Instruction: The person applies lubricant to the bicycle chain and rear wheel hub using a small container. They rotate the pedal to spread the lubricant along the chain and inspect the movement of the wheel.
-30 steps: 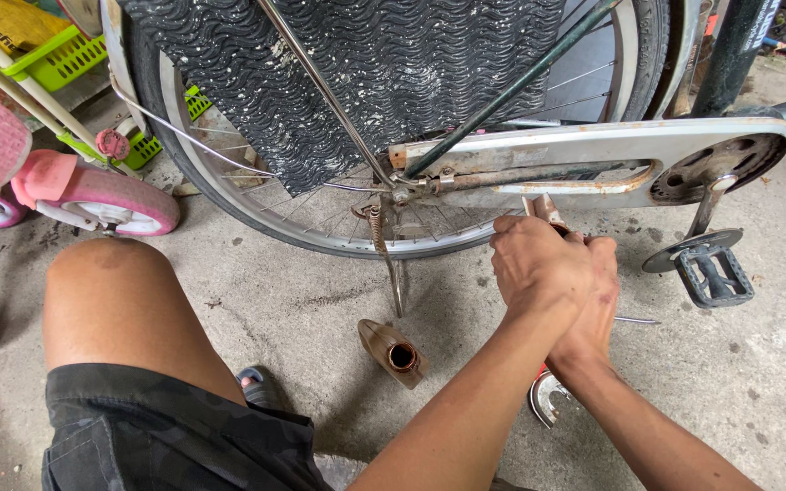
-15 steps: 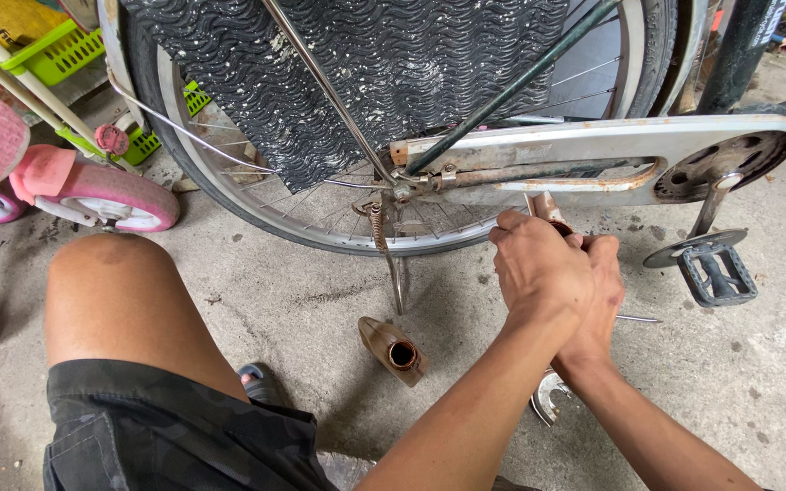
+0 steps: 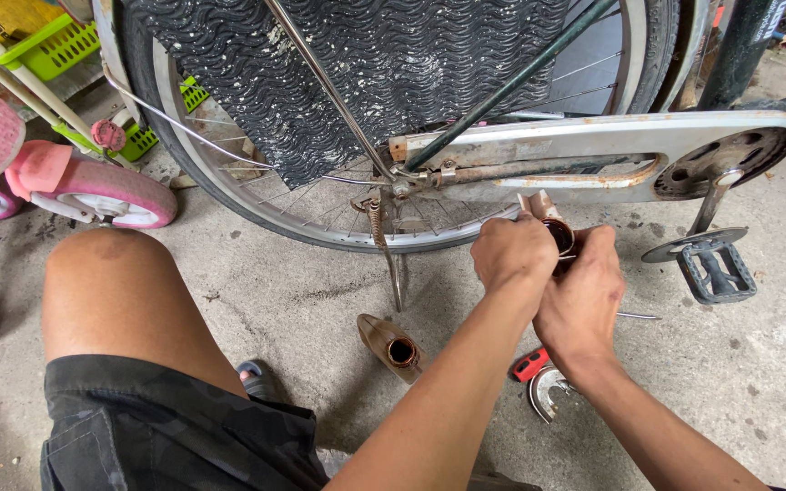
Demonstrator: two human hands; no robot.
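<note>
Both forearms are bare from the lower edge of the view to the wrists, with no sleeve, watch or glove showing, and the left hand (image 3: 513, 257) and right hand (image 3: 582, 300) wear no rings that can be made out. The person wears dark shorts (image 3: 175, 436) in a muted camouflage pattern of black and grey, with a stitched pocket seam near the hem, leaving the knee (image 3: 115, 273) bare. A small piece of blue-grey footwear (image 3: 255, 377), probably a sandal, shows just beside the shorts' edge.
</note>
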